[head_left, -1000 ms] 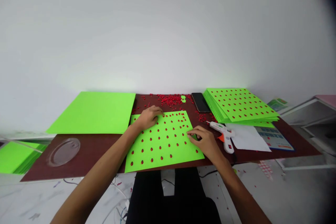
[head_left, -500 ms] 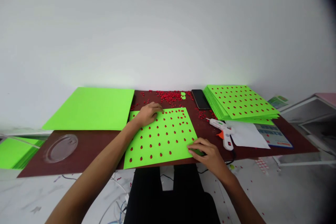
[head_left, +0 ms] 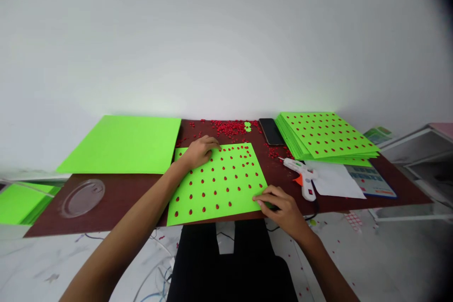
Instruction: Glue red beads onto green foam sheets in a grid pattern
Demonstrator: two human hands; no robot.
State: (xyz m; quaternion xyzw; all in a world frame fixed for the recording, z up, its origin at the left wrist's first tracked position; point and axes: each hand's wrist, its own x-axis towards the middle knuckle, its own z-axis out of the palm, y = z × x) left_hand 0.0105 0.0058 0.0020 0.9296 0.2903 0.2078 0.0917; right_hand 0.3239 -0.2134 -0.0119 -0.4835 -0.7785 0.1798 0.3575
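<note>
A green sheet [head_left: 244, 202] lies flat on the brown desk [head_left: 120, 207], directly in front of the seated person, with small red pieces [head_left: 217, 206] set over it in rows. The left hand [head_left: 200, 152] rests across the sheet's far left part, fingers bent and tips at the far edge beside one of the pieces; whether it grips anything I cannot tell. The right hand [head_left: 260, 199] is at the near right corner, thumb and fingertips drawn close together on the sheet (any piece between them is too small to make out). The nearest row stops short of those fingertips, while at the far right corner the pieces sit more crowded and less evenly. Beyond the sheet, a scatter of loose red bits [head_left: 230, 127] spreads toward the wall, with pale green cut-outs [head_left: 247, 126] among them and a dark phone [head_left: 271, 131] just beside. Right of the sheet, a white glue gun [head_left: 307, 188] lies on its side near a white paper [head_left: 338, 181], and behind it stands a stack of dotted green sheets [head_left: 327, 137]. On the left are plain green sheets [head_left: 123, 144] and, nearer the front edge, a clear plastic lid [head_left: 85, 198].
</note>
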